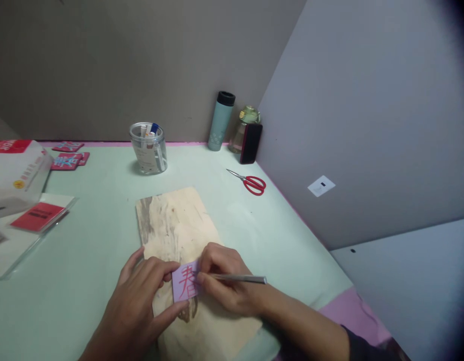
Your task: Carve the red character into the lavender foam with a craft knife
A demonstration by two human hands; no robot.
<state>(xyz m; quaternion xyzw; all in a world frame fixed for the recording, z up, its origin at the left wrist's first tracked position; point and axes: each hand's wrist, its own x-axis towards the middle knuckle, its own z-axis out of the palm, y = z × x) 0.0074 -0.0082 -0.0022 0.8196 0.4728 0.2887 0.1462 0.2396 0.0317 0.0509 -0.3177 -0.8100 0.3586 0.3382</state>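
Observation:
A small purple square [179, 291] with a red Chinese character drawn on it lies on a wooden board [184, 220]. My left hand [141, 296] grips the square at its left side, index finger near the top corner and thumb along the bottom edge. In my right hand [226, 276], closed in a writing grip, is a slim silver pen-shaped tool [250, 278]. Its tip meets the right part of the character; my fingers partly hide it, so I cannot make out whether it is a blade or a nib.
Red-handled scissors [254, 184] lie beyond the board. A clear cup of pens [149, 150], a teal tumbler [220, 120], a green-lidded bottle [250, 116] and a phone [251, 144] stand farther back. At left are a plastic bag [21, 170], a red packet [38, 216] and carved red squares [66, 161].

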